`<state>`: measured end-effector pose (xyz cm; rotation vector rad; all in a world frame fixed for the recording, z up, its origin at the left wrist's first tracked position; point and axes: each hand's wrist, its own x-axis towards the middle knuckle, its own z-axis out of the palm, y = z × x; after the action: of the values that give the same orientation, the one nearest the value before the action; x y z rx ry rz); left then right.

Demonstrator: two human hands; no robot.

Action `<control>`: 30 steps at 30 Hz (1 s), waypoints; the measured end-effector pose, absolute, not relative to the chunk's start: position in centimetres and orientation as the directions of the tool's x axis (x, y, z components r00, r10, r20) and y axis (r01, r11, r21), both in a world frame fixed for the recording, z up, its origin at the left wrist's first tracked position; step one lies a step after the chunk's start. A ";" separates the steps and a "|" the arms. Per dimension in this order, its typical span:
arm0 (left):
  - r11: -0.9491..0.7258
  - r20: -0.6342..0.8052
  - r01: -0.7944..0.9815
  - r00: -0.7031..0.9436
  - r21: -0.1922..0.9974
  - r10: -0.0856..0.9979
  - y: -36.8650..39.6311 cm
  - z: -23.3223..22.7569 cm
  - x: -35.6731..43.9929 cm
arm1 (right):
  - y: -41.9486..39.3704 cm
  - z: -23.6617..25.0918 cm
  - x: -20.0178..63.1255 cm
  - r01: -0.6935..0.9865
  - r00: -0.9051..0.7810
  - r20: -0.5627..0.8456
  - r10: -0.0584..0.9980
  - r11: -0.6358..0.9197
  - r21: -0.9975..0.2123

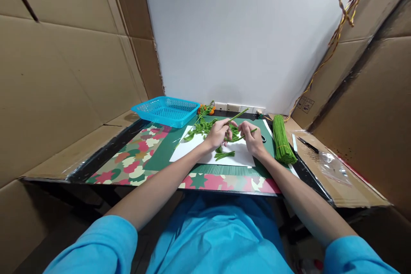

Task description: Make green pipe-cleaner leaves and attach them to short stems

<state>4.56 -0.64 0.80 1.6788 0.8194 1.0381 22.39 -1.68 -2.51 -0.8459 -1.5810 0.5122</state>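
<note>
Over the white paper point(186, 154), my left hand point(218, 135) is closed on a green pipe cleaner point(240, 114) that sticks out up and to the right. My right hand point(252, 136), fingers pinched, grips another green pipe cleaner point(236, 139) that stretches across toward my left hand. Short cut pipe cleaner pieces point(225, 155) lie on the paper just below my hands. Behind them is a heap of bent green leaf-like shapes point(202, 127), partly hidden by my left hand. A handle loop, perhaps of scissors point(263, 138), shows beside my right hand.
A thick bundle of green pipe cleaners point(282, 141) lies at the right. At the back left stands a blue plastic basket point(167, 122), with orange flowers point(208, 109) beside it. Tweezers point(308, 145) and a clear plastic bag point(334, 167) rest on the right cardboard. Cardboard walls point(64, 64) flank the table.
</note>
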 end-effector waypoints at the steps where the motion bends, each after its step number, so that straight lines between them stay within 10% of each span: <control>1: -0.350 0.286 0.078 0.429 0.933 0.857 -0.8 0.7 4.5 | -1.6 -2.5 22.5 0.212 -0.033 0.637 0.770 0.629 -0.748; 13: -0.682 0.408 0.391 0.582 0.618 0.704 -1.8 1.0 3.9 | -2.1 -1.3 22.1 0.082 -0.017 0.606 0.795 0.605 -0.792; 30: -0.613 0.421 0.241 0.539 0.753 0.729 -2.0 1.5 4.4 | -3.0 -0.6 22.0 0.204 -0.054 0.701 0.711 0.695 -0.689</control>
<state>4.43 -2.04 1.55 2.1382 0.7805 0.9874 22.02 -2.96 -0.64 -0.7620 -1.6082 0.4851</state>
